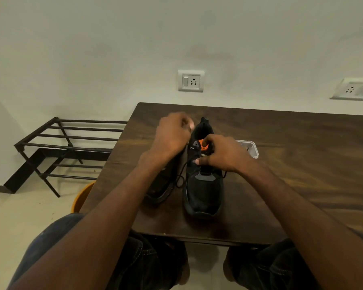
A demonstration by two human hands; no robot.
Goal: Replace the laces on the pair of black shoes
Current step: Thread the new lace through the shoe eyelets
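The right shoe sits mid-tabletop, the other shoe at its 9 o'clock, touching. Lace is pinched by the right hand at the upper eyelets; left hand is curled, blurred, so contents can't be told. Lace should be fed straight, w/ tension kept even; eyelets are hidden.

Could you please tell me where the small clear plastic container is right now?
In the head view, the clear container sits on the wooden table, right of the shoe, just beyond the right hand.
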